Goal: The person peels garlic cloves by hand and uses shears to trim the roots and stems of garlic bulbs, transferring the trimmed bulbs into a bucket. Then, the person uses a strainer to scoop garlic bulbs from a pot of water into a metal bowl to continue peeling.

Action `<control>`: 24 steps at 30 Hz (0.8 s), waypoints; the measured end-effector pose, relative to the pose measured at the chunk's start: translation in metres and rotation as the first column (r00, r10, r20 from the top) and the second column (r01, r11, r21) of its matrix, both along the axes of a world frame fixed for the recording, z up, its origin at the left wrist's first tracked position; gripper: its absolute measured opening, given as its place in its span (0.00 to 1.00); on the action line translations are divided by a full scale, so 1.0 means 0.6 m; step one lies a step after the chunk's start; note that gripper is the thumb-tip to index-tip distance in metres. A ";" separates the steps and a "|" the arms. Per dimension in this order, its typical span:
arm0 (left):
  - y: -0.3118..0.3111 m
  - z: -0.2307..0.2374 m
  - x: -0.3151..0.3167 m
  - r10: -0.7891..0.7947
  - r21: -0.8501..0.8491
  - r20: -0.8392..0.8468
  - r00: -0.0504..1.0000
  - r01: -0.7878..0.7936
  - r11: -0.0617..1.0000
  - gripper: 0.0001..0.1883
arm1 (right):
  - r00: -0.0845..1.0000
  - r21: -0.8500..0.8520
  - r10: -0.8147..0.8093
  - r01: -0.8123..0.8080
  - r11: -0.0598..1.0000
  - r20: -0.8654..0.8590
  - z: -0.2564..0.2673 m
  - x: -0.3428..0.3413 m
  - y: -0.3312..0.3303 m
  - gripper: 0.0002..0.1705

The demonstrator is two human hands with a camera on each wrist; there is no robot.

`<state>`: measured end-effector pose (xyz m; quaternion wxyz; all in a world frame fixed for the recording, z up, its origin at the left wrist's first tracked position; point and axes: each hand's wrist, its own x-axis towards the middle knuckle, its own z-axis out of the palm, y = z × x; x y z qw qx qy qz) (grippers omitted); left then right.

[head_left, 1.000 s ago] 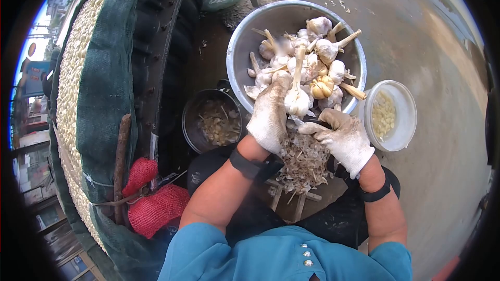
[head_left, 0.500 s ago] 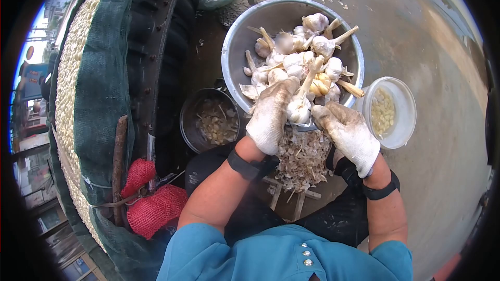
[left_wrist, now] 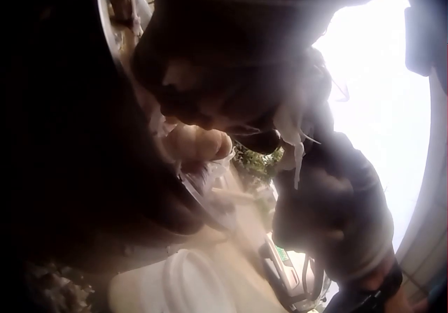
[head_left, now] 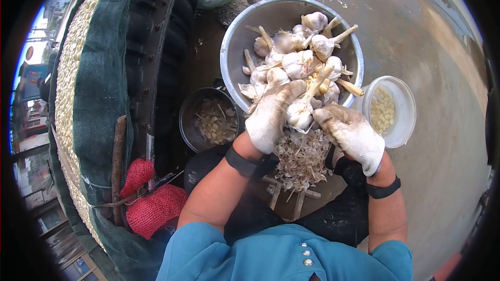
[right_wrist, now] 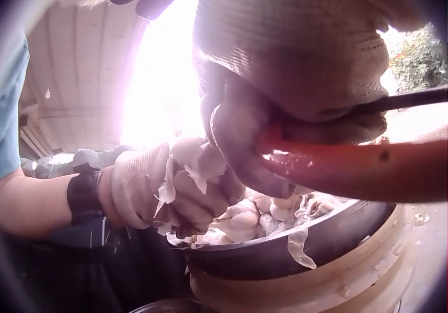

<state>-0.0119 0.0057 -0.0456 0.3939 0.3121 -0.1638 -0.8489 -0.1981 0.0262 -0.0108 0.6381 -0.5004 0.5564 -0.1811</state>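
Both hands wear soiled white work gloves. My left hand (head_left: 273,112) grips a garlic bulb (head_left: 300,114) at the bowl's near edge, its long stem leaning up and right. Close against the bulb's right side is my right hand (head_left: 351,131). In the right wrist view its curled fingers hold a tool with a red, curved handle (right_wrist: 336,166) and a thin dark bar (right_wrist: 409,101); I cannot tell its kind. Loose papery skin hangs by the left hand there. Behind, a metal bowl (head_left: 228,80) holds several garlic bulbs (head_left: 299,65) with stems.
A white tub (head_left: 409,135) with peeled cloves stands right of the bowl. Left is a dark pot (head_left: 183,130) with cloves and scraps. Garlic skins (head_left: 302,161) are heaped between the knees. A green net cover (head_left: 101,99) and red mesh bags (head_left: 156,211) lie farther left.
The bulb in my left hand has tipped, its stem swinging from upright to the right. My right hand has shifted slightly right and its fingers have drawn in beside the bulb.
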 end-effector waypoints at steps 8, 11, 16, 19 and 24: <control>0.009 -0.022 0.003 0.009 -0.178 0.143 0.990 0.016 0.984 0.20 | 1.000 -0.006 0.017 -0.017 1.000 -0.018 0.014 0.006 0.000 0.13; 0.008 -0.019 -0.002 0.056 -0.033 0.107 0.993 -0.052 0.998 0.17 | 0.998 0.042 0.046 -0.045 0.998 -0.033 0.012 0.003 -0.003 0.13; 0.007 -0.015 -0.003 0.032 -0.133 0.185 0.982 -0.007 0.991 0.17 | 0.989 -0.063 0.126 -0.131 0.989 -0.077 -0.006 -0.001 -0.001 0.17; 0.008 -0.063 0.011 0.419 -0.803 0.568 0.708 0.367 0.469 0.17 | 0.981 -0.012 0.165 -0.167 0.986 -0.099 -0.011 0.004 0.001 0.18; 0.010 -0.021 0.009 -0.056 -0.219 0.296 0.954 0.125 0.968 0.17 | 0.990 0.058 0.142 -0.141 0.988 -0.012 0.000 0.010 0.000 0.17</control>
